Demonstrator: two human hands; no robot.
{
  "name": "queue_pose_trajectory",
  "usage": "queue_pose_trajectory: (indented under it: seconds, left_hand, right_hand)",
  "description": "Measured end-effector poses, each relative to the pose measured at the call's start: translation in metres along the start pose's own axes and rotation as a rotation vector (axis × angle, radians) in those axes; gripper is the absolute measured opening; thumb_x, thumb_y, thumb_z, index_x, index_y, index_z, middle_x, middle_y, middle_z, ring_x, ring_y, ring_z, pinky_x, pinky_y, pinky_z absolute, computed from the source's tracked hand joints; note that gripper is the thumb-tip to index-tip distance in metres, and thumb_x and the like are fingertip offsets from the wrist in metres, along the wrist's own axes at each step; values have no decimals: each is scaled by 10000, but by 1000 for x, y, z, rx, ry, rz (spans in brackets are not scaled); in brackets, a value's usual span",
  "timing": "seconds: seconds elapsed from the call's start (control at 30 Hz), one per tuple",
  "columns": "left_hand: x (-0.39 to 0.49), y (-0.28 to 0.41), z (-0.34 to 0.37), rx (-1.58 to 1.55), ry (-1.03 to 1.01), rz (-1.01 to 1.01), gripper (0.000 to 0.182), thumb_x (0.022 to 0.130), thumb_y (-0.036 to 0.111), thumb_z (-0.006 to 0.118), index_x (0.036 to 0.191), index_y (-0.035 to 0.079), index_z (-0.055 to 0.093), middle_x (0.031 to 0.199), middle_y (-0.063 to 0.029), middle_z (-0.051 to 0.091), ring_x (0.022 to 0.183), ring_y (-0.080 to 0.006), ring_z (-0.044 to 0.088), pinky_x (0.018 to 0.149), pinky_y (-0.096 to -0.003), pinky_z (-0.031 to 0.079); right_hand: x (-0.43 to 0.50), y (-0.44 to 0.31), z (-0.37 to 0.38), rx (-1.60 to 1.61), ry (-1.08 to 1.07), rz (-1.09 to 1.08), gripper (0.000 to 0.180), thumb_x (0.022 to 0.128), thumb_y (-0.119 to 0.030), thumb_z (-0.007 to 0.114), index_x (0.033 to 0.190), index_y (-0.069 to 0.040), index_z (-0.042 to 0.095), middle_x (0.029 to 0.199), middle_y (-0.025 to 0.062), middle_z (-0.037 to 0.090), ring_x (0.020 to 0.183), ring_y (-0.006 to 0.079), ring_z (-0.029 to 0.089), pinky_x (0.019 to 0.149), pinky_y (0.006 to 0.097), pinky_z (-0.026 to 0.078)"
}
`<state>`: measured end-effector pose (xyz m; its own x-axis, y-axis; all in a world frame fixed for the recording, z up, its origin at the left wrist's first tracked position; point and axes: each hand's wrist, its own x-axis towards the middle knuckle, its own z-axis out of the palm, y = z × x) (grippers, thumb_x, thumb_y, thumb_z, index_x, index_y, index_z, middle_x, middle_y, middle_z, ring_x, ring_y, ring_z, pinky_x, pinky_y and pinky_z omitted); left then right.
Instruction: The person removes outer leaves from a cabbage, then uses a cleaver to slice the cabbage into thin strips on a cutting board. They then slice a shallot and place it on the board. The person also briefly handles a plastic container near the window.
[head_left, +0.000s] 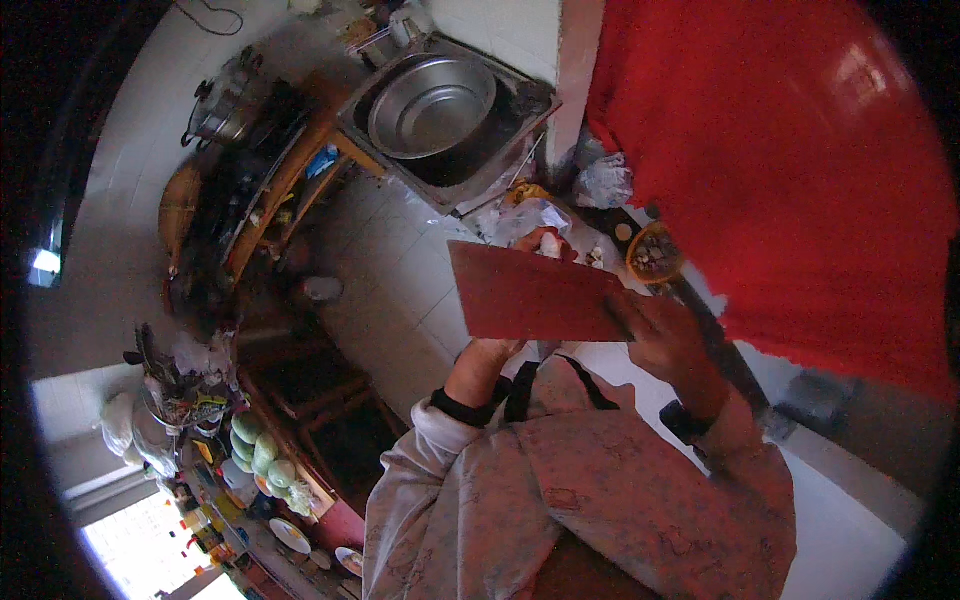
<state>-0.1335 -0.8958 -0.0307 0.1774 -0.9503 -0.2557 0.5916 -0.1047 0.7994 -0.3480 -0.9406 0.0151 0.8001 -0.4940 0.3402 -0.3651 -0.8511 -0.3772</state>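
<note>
My right hand (660, 330) is closed on the near right end of a broad, flat, reddish four-sided thing (536, 296). Whether this is a board or a cleaver blade, I cannot tell. My left forearm runs up behind it, so most of my left hand (529, 240) is hidden. What look like its fingers show past the far edge, beside a small white thing (550, 244). Their grip is not clear. Just beyond lie a clear plastic bag (517, 221) and several small pale pieces (595, 257).
A steel basin (433, 109) sits in the sink (517, 109). A red cloth (765, 172) hangs at right, near an orange basket (655, 253). A lidded pot (225, 112) stands at the upper left. Pale green gourds (262, 454) lie on a cabinet at the lower left.
</note>
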Motion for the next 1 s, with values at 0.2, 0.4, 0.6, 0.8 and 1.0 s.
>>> queue_pose_trajectory:
  seconds: [0.2, 0.4, 0.6, 0.8, 1.0]
  left_hand:
    - [3, -5, 7, 202, 5, -29, 426, 914, 279, 612, 1252, 59, 475, 1031, -43, 588, 952, -122, 564, 849, -282, 469]
    - [17, -24, 0, -5, -99, -140, 412, 911, 258, 607, 1253, 68, 477, 1084, -61, 598, 997, -141, 584, 864, -283, 480]
    - [7, -38, 2, -200, -197, -136, 474, 850, 135, 634, 1274, 21, 456, 1158, -85, 588, 1043, -172, 592, 869, -302, 498]
    - [12, -41, 15, 134, -140, -146, 421, 849, 222, 666, 1200, 46, 516, 1118, -64, 587, 1046, -180, 571, 892, -317, 466]
    - [21, -31, 12, 104, -236, -162, 481, 861, 98, 641, 1306, 41, 466, 1220, -86, 550, 1085, -196, 550, 953, -335, 437]
  right_hand:
    - [-12, 8, 2, -125, -22, -44, 585, 646, 28, 616, 1227, -38, 576, 1100, 129, 612, 716, 234, 579, 593, 363, 480]
    - [-42, 27, 17, -220, 26, -1, 511, 695, -7, 623, 1203, -56, 586, 1100, 129, 606, 728, 241, 591, 596, 366, 488]
    - [-78, 37, 27, -285, -152, 198, 511, 725, -49, 596, 1232, -57, 540, 1012, 160, 602, 712, 285, 606, 599, 396, 501]
    - [-89, 30, 29, 149, -217, 663, 445, 814, -139, 597, 1241, -38, 523, 944, 172, 629, 775, 323, 624, 671, 433, 509]
    - [-84, 53, 18, 258, 122, 797, 288, 895, -222, 571, 1089, -12, 609, 957, 203, 640, 841, 376, 619, 726, 432, 506]
